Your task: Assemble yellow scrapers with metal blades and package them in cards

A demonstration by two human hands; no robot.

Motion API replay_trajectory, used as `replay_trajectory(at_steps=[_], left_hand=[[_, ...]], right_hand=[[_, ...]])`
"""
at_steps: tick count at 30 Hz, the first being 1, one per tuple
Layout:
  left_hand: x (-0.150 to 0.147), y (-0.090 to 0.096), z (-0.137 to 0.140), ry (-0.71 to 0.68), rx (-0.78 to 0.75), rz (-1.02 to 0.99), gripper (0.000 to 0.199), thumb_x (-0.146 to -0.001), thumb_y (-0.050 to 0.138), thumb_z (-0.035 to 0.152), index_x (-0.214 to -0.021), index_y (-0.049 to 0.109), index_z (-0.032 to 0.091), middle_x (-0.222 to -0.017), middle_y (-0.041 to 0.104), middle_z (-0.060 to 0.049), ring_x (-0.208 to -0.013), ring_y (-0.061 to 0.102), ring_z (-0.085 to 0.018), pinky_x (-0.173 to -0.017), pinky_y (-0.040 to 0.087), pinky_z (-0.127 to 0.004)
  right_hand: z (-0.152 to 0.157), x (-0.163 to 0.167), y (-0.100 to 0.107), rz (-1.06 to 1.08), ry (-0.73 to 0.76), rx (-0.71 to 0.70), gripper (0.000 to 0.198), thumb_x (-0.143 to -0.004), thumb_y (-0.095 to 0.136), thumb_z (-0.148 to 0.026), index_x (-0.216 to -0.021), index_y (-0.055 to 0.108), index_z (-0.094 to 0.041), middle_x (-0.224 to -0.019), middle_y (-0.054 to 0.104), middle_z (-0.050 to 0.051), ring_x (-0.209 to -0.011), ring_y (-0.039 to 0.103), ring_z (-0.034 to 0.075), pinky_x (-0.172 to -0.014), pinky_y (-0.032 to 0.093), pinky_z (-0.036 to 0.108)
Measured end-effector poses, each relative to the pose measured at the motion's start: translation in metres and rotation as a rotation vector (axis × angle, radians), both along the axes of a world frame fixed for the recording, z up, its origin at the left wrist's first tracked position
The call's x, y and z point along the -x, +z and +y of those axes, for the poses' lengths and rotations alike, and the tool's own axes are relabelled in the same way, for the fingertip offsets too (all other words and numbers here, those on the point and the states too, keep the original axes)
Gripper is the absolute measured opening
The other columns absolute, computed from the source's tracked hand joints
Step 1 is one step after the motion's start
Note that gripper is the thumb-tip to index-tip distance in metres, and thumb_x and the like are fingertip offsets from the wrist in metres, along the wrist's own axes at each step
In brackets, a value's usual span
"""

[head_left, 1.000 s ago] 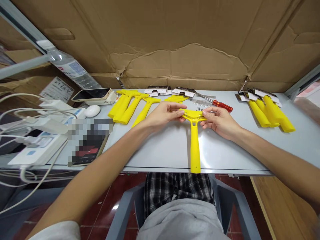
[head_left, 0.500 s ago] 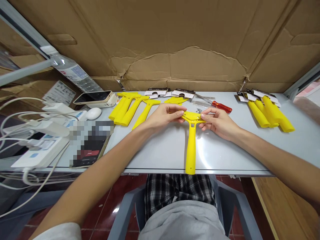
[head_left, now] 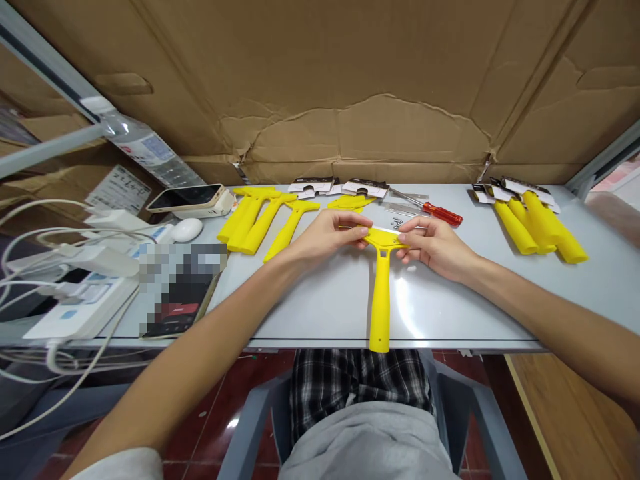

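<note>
Both hands hold a yellow plastic scraper (head_left: 381,293) by its wide head, its handle pointing back toward me over the table's front edge. My left hand (head_left: 341,232) pinches the head's left end between thumb and fingers. At the right end, my right hand (head_left: 425,243) has its thumb on top and fingers beneath. A thin pale strip shows along the head's far edge. Beyond the hands lie some small screws or bits (head_left: 397,223), too small to make out, and a screwdriver (head_left: 443,215) with a red handle. Loose yellow head pieces (head_left: 353,202) are partly hidden behind my left hand.
Several yellow scraper handles (head_left: 263,220) lie left of my hands. More yellow scrapers with cards (head_left: 543,223) are at the right. Black-and-white cards (head_left: 315,186) lie at the back. Phones (head_left: 187,198), a power strip (head_left: 83,303) with cables and a bottle (head_left: 150,147) occupy the left.
The scraper's head has tipped slightly, and a pale strip now shows along its far edge. Both hands keep their grip, with the right fingers shifted a little.
</note>
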State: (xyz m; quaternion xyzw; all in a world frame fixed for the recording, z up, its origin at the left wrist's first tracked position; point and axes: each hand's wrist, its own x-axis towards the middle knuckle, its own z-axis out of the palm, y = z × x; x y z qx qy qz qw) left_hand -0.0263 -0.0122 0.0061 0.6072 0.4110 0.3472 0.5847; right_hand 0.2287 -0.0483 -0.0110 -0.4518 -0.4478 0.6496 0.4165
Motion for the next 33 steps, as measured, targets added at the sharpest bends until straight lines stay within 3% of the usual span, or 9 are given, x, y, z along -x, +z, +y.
replay_trajectory(at_steps=[5,7,10,13,19,22,25,33], left_hand=[[-0.0036,0.0002,-0.0011,0.026,0.044,-0.048,0.048,-0.088,0.085,0.012,-0.134,0.070,0.011,-0.086,0.079,-0.005,-0.072,0.077,-0.015,-0.079,0.065,-0.031],[-0.0054,0.0003,-0.0014,0.055,0.105,-0.059,0.037,-0.091,0.081,0.012,-0.127,0.071,0.009,-0.087,0.080,-0.008,-0.071,0.077,-0.015,-0.075,0.064,-0.029],[-0.0062,0.0009,-0.0011,0.041,0.192,-0.014,0.013,-0.096,0.078,0.019,-0.101,0.077,0.007,-0.084,0.080,-0.012,-0.065,0.073,-0.014,-0.065,0.061,-0.026],[-0.0040,0.0006,0.0001,0.017,0.210,0.002,0.019,-0.094,0.083,0.026,-0.088,0.078,0.008,-0.080,0.079,-0.012,-0.058,0.068,-0.011,-0.060,0.058,-0.025],[-0.0010,-0.0037,0.0017,0.012,0.192,-0.015,0.022,-0.089,0.088,0.027,-0.084,0.079,0.008,-0.079,0.079,-0.012,-0.062,0.069,-0.012,-0.063,0.060,-0.025],[-0.0031,-0.0031,0.0000,0.035,0.184,-0.039,0.023,-0.090,0.086,0.022,-0.106,0.080,0.007,-0.077,0.079,-0.010,-0.062,0.071,-0.013,-0.063,0.059,-0.025],[-0.0050,-0.0006,-0.0021,0.046,0.174,-0.072,0.048,-0.092,0.083,0.017,-0.138,0.071,0.007,-0.075,0.080,-0.008,-0.062,0.072,-0.015,-0.064,0.060,-0.027],[-0.0067,0.0004,-0.0025,0.038,0.158,-0.068,0.032,-0.094,0.080,0.015,-0.124,0.074,0.005,-0.076,0.079,-0.009,-0.062,0.072,-0.014,-0.064,0.061,-0.026]], right_hand=[[-0.0006,0.0008,0.0008,-0.004,0.003,-0.014,0.073,-0.061,0.100,-0.036,-0.113,0.053,-0.015,-0.089,0.071,0.007,-0.074,0.075,0.017,-0.064,0.061,0.025],[-0.0004,0.0010,0.0012,-0.008,-0.006,-0.027,0.076,-0.059,0.101,-0.037,-0.113,0.052,-0.015,-0.086,0.071,0.005,-0.072,0.075,0.018,-0.062,0.060,0.025],[-0.0001,0.0006,0.0016,0.002,-0.032,-0.045,0.076,-0.058,0.101,-0.036,-0.112,0.052,-0.015,-0.084,0.070,0.004,-0.070,0.074,0.017,-0.062,0.060,0.025],[-0.0005,0.0000,0.0024,0.011,-0.039,-0.035,0.075,-0.058,0.101,-0.033,-0.112,0.053,-0.015,-0.084,0.070,0.004,-0.071,0.074,0.017,-0.062,0.060,0.024],[-0.0017,0.0011,0.0027,0.010,-0.034,0.007,0.065,-0.064,0.097,-0.030,-0.112,0.055,-0.014,-0.089,0.069,0.006,-0.073,0.072,0.015,-0.061,0.058,0.024],[-0.0013,0.0010,0.0016,0.007,-0.033,-0.009,0.064,-0.068,0.095,-0.030,-0.117,0.057,-0.015,-0.087,0.069,0.006,-0.073,0.071,0.015,-0.061,0.058,0.025],[-0.0008,0.0004,0.0013,0.004,-0.041,-0.023,0.064,-0.068,0.096,-0.030,-0.119,0.061,-0.013,-0.088,0.069,0.007,-0.073,0.071,0.014,-0.063,0.059,0.026],[-0.0014,0.0025,0.0030,-0.009,-0.077,-0.021,0.058,-0.067,0.094,-0.029,-0.112,0.064,-0.009,-0.092,0.070,0.009,-0.071,0.070,0.013,-0.062,0.058,0.026]])
